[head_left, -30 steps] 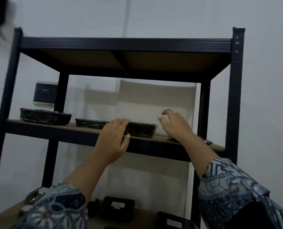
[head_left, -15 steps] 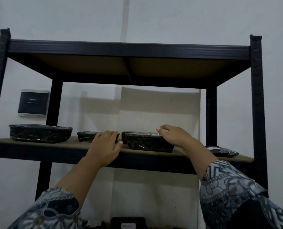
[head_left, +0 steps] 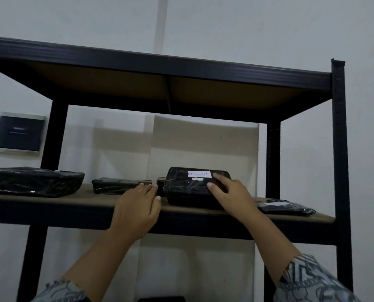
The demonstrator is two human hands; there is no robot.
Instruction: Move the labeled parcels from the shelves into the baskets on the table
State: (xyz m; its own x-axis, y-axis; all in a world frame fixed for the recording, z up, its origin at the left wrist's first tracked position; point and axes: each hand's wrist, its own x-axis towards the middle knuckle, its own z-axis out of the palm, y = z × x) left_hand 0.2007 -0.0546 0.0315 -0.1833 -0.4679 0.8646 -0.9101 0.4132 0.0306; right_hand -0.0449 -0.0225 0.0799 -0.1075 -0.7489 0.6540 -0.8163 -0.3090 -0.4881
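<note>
Nearest: left hand (head_left: 138, 207) flat on front edge of shelf board (head_left: 51, 200), fingers relaxed, holding nothing. Just beyond, right hand (head_left: 232, 197) gripping RETURN-labelled parcel (head_left: 188, 190), tipped up on the board, label facing out. Small parcel (head_left: 118, 185) left of it, big parcel (head_left: 33, 182) far left, flat parcel (head_left: 286, 207) right. Wall panel (head_left: 19, 134) behind.

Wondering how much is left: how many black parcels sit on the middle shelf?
4: large parcel far left, slim parcel by the left hand, RETURN parcel gripped by the right hand, flat parcel far right. A fifth may hide behind the RETURN parcel.
</note>
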